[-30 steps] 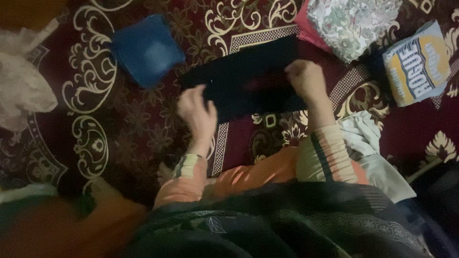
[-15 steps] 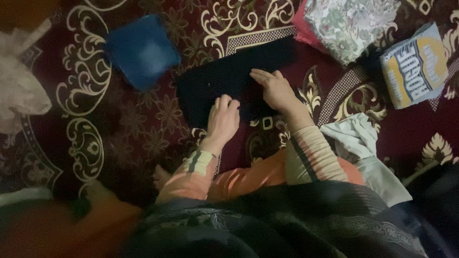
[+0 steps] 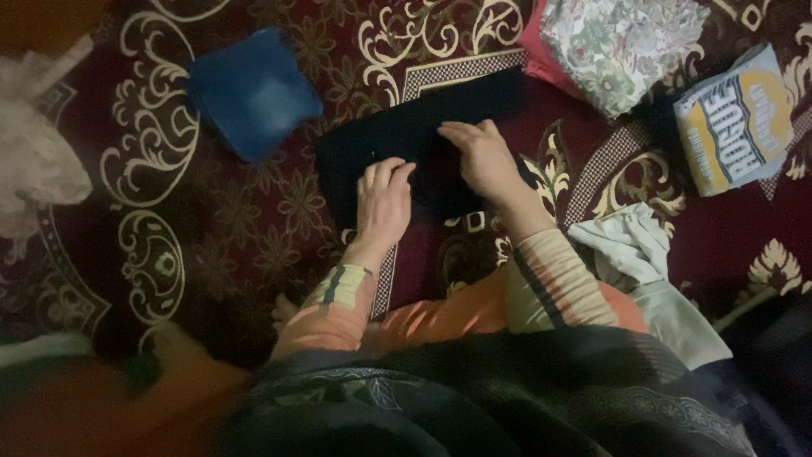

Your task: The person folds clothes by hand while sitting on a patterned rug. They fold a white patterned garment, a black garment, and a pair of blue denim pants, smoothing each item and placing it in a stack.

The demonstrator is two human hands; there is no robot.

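Slid forward since a moment earlier, the left hand is pressed flat beside the right hand on a dark folded cloth, its detail lost in dimness.

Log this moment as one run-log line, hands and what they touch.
left hand: flat on dark folded cloth | right hand: flat on same cloth | surface: patterned carpet | nearby: blue folded cloth

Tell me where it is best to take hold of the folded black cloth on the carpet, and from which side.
Probably at its far long edge, from above. The black cloth lies flat on the carpet, and the left hand and right hand press flat on its near half, so only the far strip is bare. A pinch at the far corners would likely keep the fold together.
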